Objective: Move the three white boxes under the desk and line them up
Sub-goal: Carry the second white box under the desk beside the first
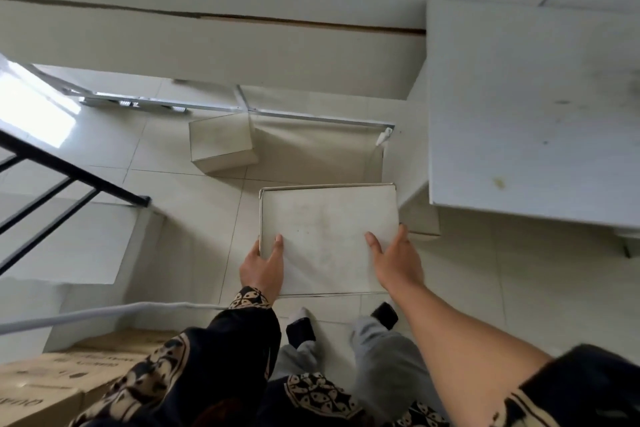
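Observation:
A large white box is in front of me, held above the tiled floor. My left hand grips its left near corner, thumb on top. My right hand grips its right near edge. A second, smaller white box sits on the floor farther away, next to a metal desk frame. The edge of a third white box shows just right of the held one, beside the white desk. My feet stand below the held box.
A black metal railing crosses the left side. Brown cardboard cartons are stacked at the lower left. A grey bar runs above them. A white wall ledge spans the back.

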